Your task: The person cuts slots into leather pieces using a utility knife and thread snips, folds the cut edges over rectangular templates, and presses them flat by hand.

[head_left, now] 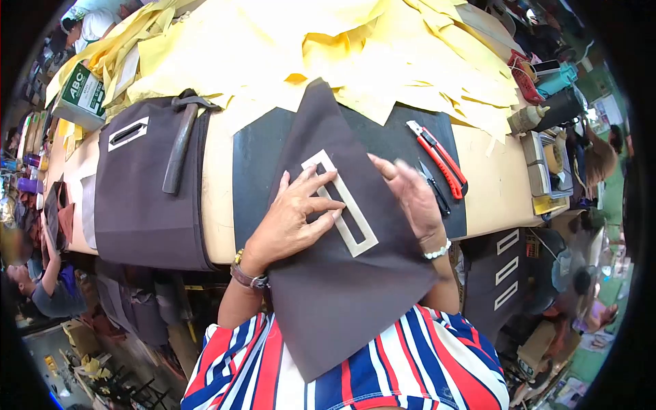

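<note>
A dark brown fabric panel lies at a slant over the table edge and against my striped shirt. On it sits a pale rectangular frame with a long slot showing the dark fabric. My left hand rests on the panel with fingers spread, their tips on the frame and over its slot. At the panel's right edge my right hand is raised, its fingers apart and partly blurred; I see nothing held in it. Under the panel is a black cutting mat.
Right of the panel lie a red box cutter and small black-handled snips. A hammer rests on a stack of dark panels at left. Yellow sheets cover the back; a green-white ABC box stands far left.
</note>
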Demonstrator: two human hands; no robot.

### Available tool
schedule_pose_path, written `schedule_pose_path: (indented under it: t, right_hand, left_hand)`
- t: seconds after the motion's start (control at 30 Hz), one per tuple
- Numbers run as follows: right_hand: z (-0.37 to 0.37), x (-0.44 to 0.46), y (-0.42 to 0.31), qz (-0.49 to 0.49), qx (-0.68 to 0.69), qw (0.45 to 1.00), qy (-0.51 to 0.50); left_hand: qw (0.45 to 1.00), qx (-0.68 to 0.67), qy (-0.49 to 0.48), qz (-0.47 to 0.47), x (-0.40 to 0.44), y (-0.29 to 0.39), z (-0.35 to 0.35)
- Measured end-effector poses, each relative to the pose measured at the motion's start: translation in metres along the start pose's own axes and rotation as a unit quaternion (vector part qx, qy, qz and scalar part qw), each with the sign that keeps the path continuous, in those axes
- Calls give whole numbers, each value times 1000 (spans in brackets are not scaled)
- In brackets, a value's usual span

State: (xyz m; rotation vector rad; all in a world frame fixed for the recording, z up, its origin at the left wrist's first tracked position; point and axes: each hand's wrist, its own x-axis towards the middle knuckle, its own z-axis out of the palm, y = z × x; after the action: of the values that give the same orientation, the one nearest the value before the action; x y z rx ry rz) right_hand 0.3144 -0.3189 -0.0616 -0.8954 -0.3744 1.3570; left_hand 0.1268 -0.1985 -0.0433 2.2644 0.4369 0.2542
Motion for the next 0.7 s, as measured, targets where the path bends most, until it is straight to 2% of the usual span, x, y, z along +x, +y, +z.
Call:
schedule_pose_path:
  t: [0.1,0.17,0.23,0.27,0.37,0.4,0.47,0.57,0.63,0.67,0.7]
  right_hand:
    - [6,-14,9,-46,-199,974,96]
    - [14,-14,10,-6,-178,982,54]
    - [29,-15,14,2,-204,978,51]
    - [40,-16,21,-115,-304,945,36]
    - [57,-21,29,-184,-440,879,-4]
    - [62,-22,29,-189,-447,874,-2]
    - [62,-22,28,-174,-445,878,-8]
    - [54,-20,29,-148,-409,900,-29]
    - [58,-20,31,-126,-320,939,-14]
    - [60,-19,31,-115,-274,955,-5]
    - [58,-18,31,-112,-288,951,-14]
  left_hand:
    - [995,-60,73,-39,1,8,8]
    - [982,-116,145,-41,4,10,17]
    - [973,-155,161,-58,5,12,18]
    - [968,-175,169,-66,5,12,18]
    - [934,-271,212,-95,4,8,25]
    - [918,-309,226,-101,4,6,26]
    - [900,-374,195,-110,-2,-5,22]
    - [829,-501,209,-135,-3,8,15]
    - [785,-562,205,-161,-4,9,13]
    - [785,-564,202,-160,-5,9,12]
    - [784,-566,198,-160,-5,8,12]
